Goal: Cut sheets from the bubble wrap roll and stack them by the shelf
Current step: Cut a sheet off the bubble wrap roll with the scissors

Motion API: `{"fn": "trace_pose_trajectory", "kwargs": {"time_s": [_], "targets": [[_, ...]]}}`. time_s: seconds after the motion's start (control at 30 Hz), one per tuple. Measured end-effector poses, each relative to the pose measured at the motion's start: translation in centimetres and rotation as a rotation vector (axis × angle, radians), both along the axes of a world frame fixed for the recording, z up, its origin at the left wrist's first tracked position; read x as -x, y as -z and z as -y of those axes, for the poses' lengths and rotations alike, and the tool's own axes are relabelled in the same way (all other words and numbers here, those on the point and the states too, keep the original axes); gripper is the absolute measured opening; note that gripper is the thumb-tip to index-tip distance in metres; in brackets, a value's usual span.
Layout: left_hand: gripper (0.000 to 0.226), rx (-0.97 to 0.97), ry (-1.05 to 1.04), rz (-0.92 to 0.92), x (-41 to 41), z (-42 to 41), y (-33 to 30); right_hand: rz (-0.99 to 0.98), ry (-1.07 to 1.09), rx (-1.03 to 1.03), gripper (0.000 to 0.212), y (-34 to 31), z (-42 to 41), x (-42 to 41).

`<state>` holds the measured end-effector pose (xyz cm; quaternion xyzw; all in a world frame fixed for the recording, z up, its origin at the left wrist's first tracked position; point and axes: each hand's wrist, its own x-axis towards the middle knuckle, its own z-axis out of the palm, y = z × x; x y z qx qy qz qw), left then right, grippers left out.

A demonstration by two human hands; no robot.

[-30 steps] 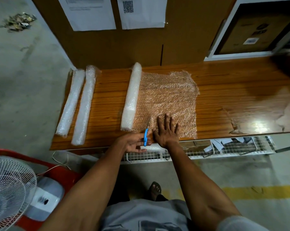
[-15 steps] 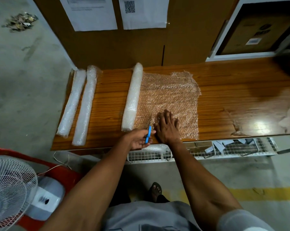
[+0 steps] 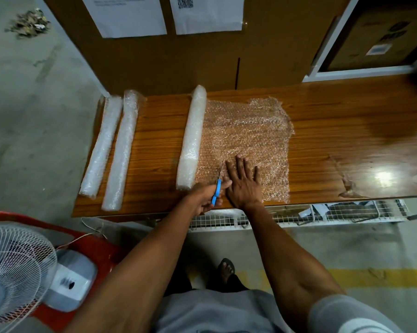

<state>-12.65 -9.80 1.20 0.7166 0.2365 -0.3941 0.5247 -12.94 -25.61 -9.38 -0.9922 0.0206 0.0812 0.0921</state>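
Scissors with blue handles are gripped in the left hand, the fingers curled round the handles, at the bench's near edge. The blades are pointed away from the person into the near edge of the sheet, just left of the right hand. That hand is laid flat on the sheet with its fingers spread and straight, pressing the wrap down. The sheet is spread over the middle of the bench, reaching from the near edge almost to the far edge, and is joined along its left side to the roll, which is laid across the bench from near to far. 2 more rolls are laid side by side at the bench's left end, one close to the left edge. A wire rack is seen below the near edge. A fan is seen on the floor at lower left, and 2 papers are fixed to the brown board behind the bench.
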Motion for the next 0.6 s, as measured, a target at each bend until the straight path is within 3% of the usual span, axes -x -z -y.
{"fn": "trace_pose_trajectory", "kwargs": {"time_s": [0.33, 0.6], "targets": [[0.026, 0.056, -0.127, 0.060, -0.2, -0.1, 1.8, 0.030, 0.033, -0.042, 0.066, -0.1, 0.0, 0.2], [0.023, 0.061, 0.012, -0.019, -1.0, -0.3, 1.6, 0.016, 0.044, -0.050, 0.072, -0.3, 0.2, 0.1]]}}
